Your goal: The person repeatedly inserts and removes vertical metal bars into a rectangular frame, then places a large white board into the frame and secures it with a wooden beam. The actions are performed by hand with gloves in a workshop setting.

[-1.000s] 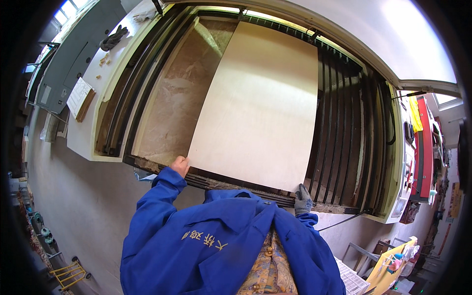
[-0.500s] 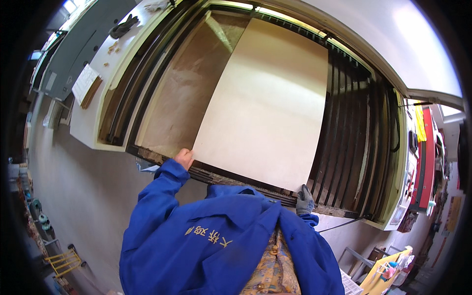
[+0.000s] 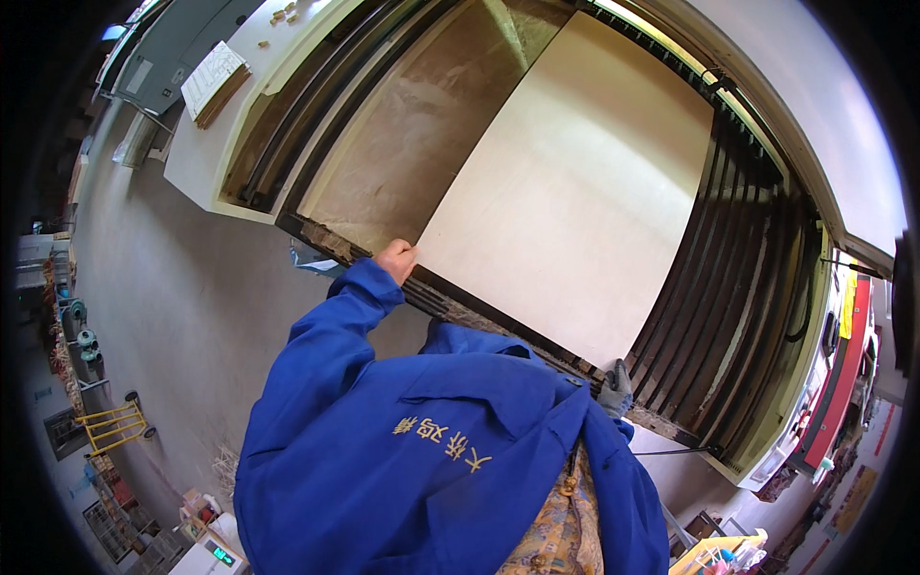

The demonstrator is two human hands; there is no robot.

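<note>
A large, flat, pale cream board (image 3: 570, 192) lies across the dark slatted bed (image 3: 704, 287) of a big open machine. My bare left hand (image 3: 396, 260) is closed at the board's near left corner, fingers curled at the edge. At the near right corner, my right hand (image 3: 616, 388) in a grey glove grips the edge with its thumb pointing up; its other fingers are mostly hidden. Left of the board, a dusty brownish surface (image 3: 412, 125) shows inside the frame.
The machine's front rail (image 3: 460, 311) runs between me and the bed. A raised white lid (image 3: 805, 105) stands at the far right. A stack of small sheets (image 3: 216, 81) sits on the machine's left ledge. A yellow metal rack (image 3: 113, 426) stands on the floor at left.
My view has turned, so the machine and board appear tilted and further right. Both hands stay at the same two board corners.
</note>
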